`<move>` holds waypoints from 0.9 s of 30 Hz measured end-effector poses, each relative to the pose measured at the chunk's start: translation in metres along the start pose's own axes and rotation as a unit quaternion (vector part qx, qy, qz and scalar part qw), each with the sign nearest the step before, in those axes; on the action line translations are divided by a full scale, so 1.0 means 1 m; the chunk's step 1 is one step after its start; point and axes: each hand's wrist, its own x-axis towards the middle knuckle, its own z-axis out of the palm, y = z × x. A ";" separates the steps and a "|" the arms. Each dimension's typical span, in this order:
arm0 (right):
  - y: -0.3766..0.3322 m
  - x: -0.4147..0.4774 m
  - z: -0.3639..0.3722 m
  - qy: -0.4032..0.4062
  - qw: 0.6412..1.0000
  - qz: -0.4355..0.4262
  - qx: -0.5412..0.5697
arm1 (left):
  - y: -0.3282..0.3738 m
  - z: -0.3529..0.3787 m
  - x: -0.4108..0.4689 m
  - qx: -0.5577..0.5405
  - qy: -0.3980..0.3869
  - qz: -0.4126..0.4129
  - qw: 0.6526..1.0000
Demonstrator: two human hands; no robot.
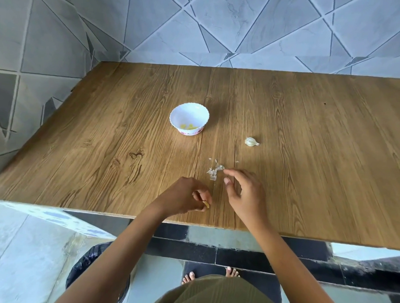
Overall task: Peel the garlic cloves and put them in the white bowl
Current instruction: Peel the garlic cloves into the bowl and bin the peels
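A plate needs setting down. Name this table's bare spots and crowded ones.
Bare: the table left of the white bowl; the strip between bowl and tiled wall; everything right of the unpeeled garlic. Crowded: front centre, with peel scraps, left hand pinching a clove, right hand.

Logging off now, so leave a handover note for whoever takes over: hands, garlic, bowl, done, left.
Left hand pinches a peeled clove.
Right hand open, fingertips beside the loose skins.
Done: a few peeled cloves lie in the white bowl.
Left: drop the held clove in the bowl, then peel the unpeeled garlic lying right of the bowl.
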 end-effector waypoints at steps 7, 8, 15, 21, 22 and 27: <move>-0.008 0.014 -0.003 -0.084 0.930 0.196 0.300 | 0.013 -0.013 0.018 -0.115 0.174 0.036 0.977; -0.008 0.017 -0.004 -0.088 0.900 0.232 0.357 | 0.015 -0.014 0.021 -0.131 0.190 0.038 0.972; -0.007 0.047 -0.007 -0.064 0.788 0.347 0.505 | 0.028 -0.015 0.046 -0.159 0.227 0.108 0.955; 0.003 0.057 -0.008 -0.050 0.779 0.331 0.531 | 0.029 -0.023 0.057 -0.235 0.183 0.081 0.951; 0.003 0.059 -0.008 -0.050 0.779 0.323 0.535 | 0.029 -0.025 0.059 -0.253 0.177 0.070 0.949; 0.005 0.064 -0.006 -0.045 0.776 0.291 0.558 | 0.030 -0.030 0.062 -0.332 0.141 0.051 0.931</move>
